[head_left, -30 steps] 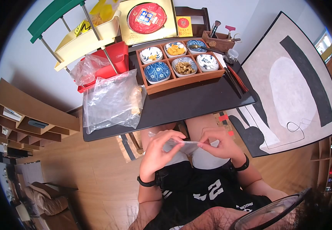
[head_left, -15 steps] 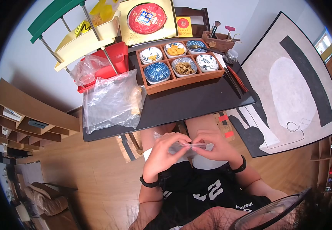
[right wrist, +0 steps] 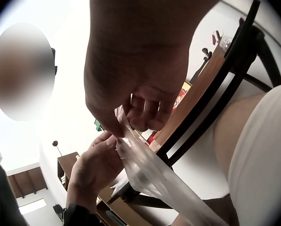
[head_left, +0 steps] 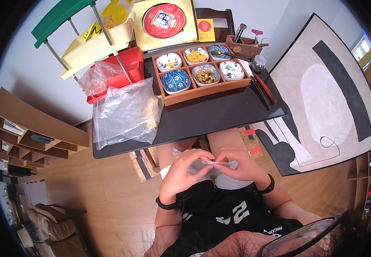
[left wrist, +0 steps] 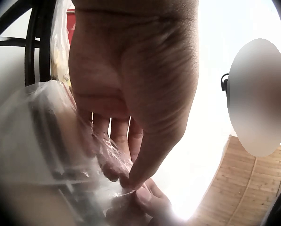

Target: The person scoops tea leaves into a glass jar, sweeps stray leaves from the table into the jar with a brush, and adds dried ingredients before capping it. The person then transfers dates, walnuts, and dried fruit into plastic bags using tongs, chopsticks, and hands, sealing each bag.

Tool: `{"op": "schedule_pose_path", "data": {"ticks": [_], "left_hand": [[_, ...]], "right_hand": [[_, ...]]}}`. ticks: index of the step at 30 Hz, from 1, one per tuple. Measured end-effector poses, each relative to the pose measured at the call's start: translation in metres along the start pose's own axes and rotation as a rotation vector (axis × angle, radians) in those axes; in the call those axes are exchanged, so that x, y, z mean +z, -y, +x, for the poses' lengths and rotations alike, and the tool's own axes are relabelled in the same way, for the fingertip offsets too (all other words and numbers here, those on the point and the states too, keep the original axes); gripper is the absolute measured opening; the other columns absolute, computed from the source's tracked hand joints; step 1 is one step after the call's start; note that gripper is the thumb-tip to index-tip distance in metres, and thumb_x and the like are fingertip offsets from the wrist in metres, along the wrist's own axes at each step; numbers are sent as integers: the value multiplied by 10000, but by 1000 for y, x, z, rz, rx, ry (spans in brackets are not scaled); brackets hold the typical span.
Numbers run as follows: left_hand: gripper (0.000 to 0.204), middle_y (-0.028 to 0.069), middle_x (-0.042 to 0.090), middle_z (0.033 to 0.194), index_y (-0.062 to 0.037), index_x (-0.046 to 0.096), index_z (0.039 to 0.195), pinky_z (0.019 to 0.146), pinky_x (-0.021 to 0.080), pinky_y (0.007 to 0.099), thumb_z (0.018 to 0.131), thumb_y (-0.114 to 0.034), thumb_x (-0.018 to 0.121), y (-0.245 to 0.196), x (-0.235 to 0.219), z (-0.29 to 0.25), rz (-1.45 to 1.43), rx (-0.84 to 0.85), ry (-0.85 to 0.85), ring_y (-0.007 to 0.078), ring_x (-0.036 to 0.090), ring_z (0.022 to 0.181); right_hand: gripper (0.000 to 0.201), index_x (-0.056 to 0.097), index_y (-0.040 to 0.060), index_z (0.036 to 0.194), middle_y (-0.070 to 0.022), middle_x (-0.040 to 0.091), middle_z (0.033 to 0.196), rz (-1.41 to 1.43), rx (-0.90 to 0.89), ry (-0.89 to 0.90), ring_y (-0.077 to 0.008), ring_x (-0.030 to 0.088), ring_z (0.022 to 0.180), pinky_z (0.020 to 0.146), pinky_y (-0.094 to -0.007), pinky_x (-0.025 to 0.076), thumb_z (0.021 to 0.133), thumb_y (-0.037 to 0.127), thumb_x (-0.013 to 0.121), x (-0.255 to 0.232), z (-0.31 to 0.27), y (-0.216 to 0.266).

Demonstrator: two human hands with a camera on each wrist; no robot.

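A clear plastic bag (head_left: 202, 162) is held over the person's lap, below the table's front edge. The left hand (head_left: 182, 171) pinches its upper edge between thumb and fingers. Close beside it, the right hand (head_left: 242, 165) pinches the same edge, the fingertips of both hands nearly meeting. In the left wrist view the bag (left wrist: 51, 136) spreads away from the left hand (left wrist: 131, 84). The right wrist view has the bag (right wrist: 154, 176) hanging down from the pinch of the right hand (right wrist: 135, 84).
On the black table (head_left: 202, 115) stand a wooden divided tray (head_left: 207, 92) of small bowls, a flat plastic bag (head_left: 123, 113) at the left, and dark and red sticks (head_left: 265, 88) at the right. A red bin (head_left: 134, 64) sits behind the bag; a framed picture (head_left: 327, 98) leans at the right.
Over the last second both hands have come closer together along the bag's edge, the right one moving left. Since half a second ago they have hardly moved.
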State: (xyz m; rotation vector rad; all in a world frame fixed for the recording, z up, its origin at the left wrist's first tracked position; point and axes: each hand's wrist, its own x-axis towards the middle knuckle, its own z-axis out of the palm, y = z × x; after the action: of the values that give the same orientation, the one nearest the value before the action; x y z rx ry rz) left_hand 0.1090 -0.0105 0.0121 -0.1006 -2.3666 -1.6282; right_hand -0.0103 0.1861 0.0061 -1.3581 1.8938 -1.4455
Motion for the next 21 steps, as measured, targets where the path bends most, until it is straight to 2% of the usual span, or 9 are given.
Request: {"op": "schedule_pose_path", "data": {"ticks": [4, 7, 19, 21], "left_hand": [[249, 94, 743, 971, -22, 724, 1060, 867, 559, 325, 817, 13, 764, -2, -2, 0, -62, -55, 9, 220, 734, 928], [242, 91, 743, 972, -20, 721, 1064, 864, 557, 330, 828, 6, 768, 1, -2, -1, -70, -77, 18, 220, 733, 925], [202, 81, 738, 967, -26, 718, 1038, 877, 542, 337, 847, -28, 785, -1, -3, -2, -22, -57, 8, 226, 717, 938], [195, 80, 735, 962, -24, 716, 1030, 873, 543, 335, 847, -22, 783, -2, -4, -2, -16, -50, 7, 222, 716, 934]], "right_hand": [[51, 696, 11, 875, -56, 616, 761, -14, -7, -2, -173, 576, 675, 607, -306, 424, 850, -1, 739, -2, 0, 0], [48, 689, 22, 913, -34, 609, 744, -41, -37, 12, -143, 548, 651, 605, -290, 439, 891, 35, 729, -2, -1, -1], [88, 659, 14, 921, -38, 579, 769, -5, 12, 12, -135, 545, 683, 620, -284, 433, 886, 33, 738, -4, -1, 2], [69, 681, 24, 879, -43, 606, 752, 3, 34, 9, -161, 582, 675, 621, -297, 434, 849, 10, 742, -4, -1, 1]]}}
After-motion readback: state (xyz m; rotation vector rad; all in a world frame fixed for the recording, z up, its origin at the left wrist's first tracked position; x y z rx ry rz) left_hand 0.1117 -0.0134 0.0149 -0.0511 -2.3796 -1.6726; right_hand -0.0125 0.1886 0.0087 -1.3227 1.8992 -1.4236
